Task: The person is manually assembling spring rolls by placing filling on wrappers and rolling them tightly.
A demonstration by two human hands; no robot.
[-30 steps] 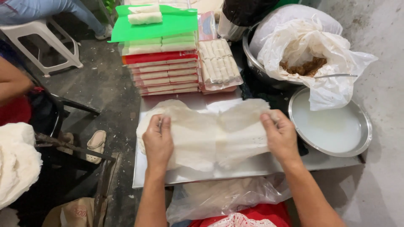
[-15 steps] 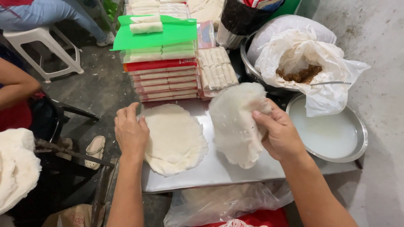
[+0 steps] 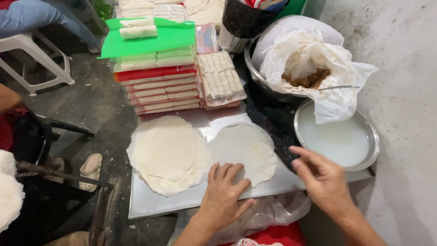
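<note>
Head cam: L hand point(image 3: 223, 193) flat on right wrapper point(image 3: 243, 152), R hand point(image 3: 323, 180) hovers, both grips open.

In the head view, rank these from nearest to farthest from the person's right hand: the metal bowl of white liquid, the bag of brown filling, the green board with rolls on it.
Measured from the right hand:
1. Metal bowl of white liquid, just above the hand, at the right of the tray.
2. Bag of brown filling, farther up, behind the bowl.
3. Green board, far upper left, on top of the stacked packs.
</note>
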